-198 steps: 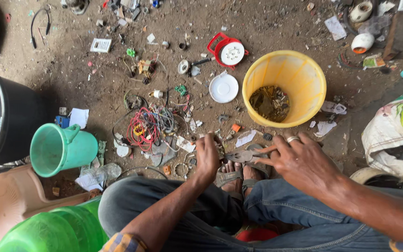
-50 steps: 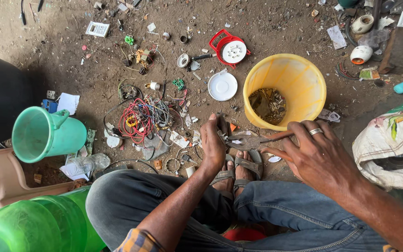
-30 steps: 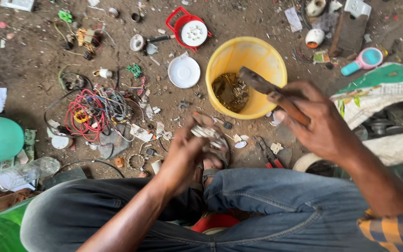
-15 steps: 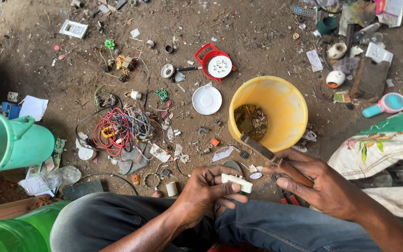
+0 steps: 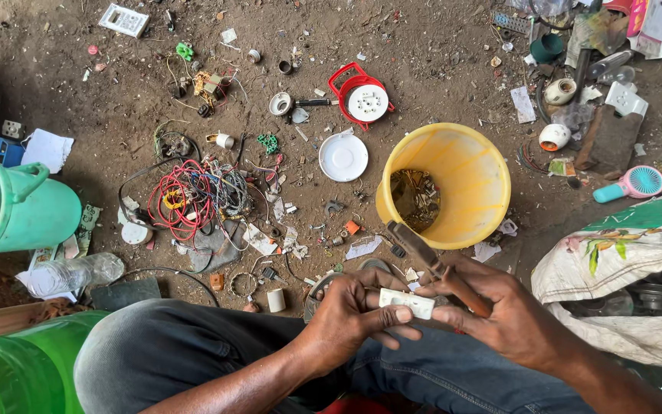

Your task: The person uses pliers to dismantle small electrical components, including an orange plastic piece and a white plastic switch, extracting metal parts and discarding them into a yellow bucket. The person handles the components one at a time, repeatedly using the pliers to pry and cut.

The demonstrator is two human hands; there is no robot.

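Left hand (image 5: 350, 310) and right hand (image 5: 499, 310) both pinch a small white plastic piece (image 5: 405, 303), fingers clamped on its ends, just below the yellow bucket (image 5: 469, 165); right hand also grips pliers (image 5: 432, 264), tip pointing at the bucket.

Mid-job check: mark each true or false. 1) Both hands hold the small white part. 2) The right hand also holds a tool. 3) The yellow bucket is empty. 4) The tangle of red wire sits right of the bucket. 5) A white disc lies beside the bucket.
1) True: the left hand and right hand pinch the small white part.
2) True: a pliers-like tool.
3) False: the yellow bucket holds metal scrap.
4) False: the red wire tangle lies on its left.
5) True: the white disc.
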